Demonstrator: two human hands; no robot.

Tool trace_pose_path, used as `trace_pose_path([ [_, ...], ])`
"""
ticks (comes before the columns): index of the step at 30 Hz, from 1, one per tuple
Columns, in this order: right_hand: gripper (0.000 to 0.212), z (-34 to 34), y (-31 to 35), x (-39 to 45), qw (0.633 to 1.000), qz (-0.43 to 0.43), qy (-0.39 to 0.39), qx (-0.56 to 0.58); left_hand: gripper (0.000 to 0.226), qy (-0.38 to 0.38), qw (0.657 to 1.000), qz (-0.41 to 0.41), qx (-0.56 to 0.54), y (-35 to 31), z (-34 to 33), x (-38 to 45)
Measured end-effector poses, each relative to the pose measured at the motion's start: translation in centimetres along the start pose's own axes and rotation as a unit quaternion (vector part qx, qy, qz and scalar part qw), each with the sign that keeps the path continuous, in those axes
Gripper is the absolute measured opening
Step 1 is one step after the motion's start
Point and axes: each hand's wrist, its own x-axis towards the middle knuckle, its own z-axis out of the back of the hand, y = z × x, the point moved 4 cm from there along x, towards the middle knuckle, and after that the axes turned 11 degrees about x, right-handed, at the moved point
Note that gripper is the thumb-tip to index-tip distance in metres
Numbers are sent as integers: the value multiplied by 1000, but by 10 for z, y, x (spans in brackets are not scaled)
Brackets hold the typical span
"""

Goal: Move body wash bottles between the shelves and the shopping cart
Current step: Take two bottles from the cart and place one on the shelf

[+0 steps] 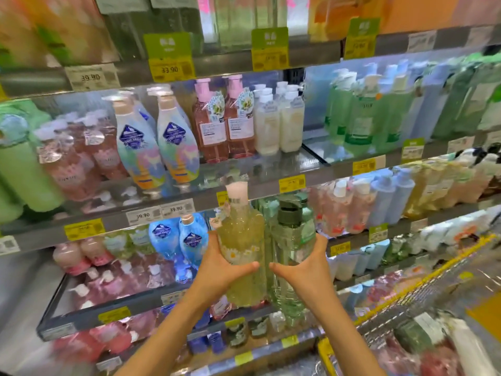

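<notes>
1. Shelves [244,195]: several tiers run across the far side, each front edge carrying price tags. Bottles stand upright in rows facing outward, grouped by kind, presumably so labels can be read from the aisle. Much of the left and right is blurred.

2. Shopping cart [406,291]: near right, with a yellow rim. Several items lie in it on their sides; their kinds cannot be told through the blur. It stands just beside the shelving, judged to keep the carry short.

3. Yellow bottle [241,245]: pink-capped, held upright in the middle of the view, in front of the lower shelves and clear of any shelf board. The left hand [222,263] has it round the lower body, thumb across the near face and fingers curled behind.

4. Green bottle [294,240]: dark-capped, clear, upright, just right of the yellow one and close against it. The right hand [306,267] grasps it from the right side, thumb pointing inward.

5. Judgement: one bottle per hand, gripped low and kept upright, suits carrying a pair together. Whether the pair is bound for shelf or cart cannot be told.
</notes>
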Motion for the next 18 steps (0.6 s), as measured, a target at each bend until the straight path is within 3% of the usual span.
trace_pose_path([
  [6,102,-3,-22,44,997,-9,-39,-62,93,-27,1000,-1,11,21,-23,37],
  [10,107,-16,-41,69,985,5,-76,-153,90,-49,998,25,40,42,-30,59],
  [15,100,-37,-71,111,992,0,-110,-68,95,-43,985,23,164,52,-41,94],
  [18,102,-51,-92,133,991,23,-130,8,94,-68,984,15,162,72,-47,113],
])
